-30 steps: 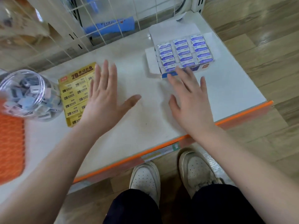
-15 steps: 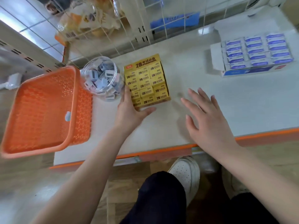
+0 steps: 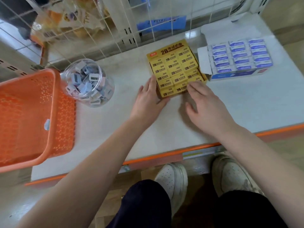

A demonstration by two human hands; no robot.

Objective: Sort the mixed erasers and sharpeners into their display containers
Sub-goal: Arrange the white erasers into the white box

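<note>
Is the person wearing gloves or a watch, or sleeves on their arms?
No. The left hand and right hand have no gloves, rings or watch that I can see. Both forearms are bare, with no sleeves in view.

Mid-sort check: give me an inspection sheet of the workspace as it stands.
Surface: white shelf top, orange front edge.
Job's things: yellow eraser box, full, beside blue eraser box; clear jar of sharpeners.
Clutter: orange basket at the left end, one small pale item inside, unclear.
Hands: left hand against the yellow box's left side; right hand touching its front; neither grips.
Cables: nothing seen.
Surroundings: wire grid behind, snack bags beyond it.
</note>
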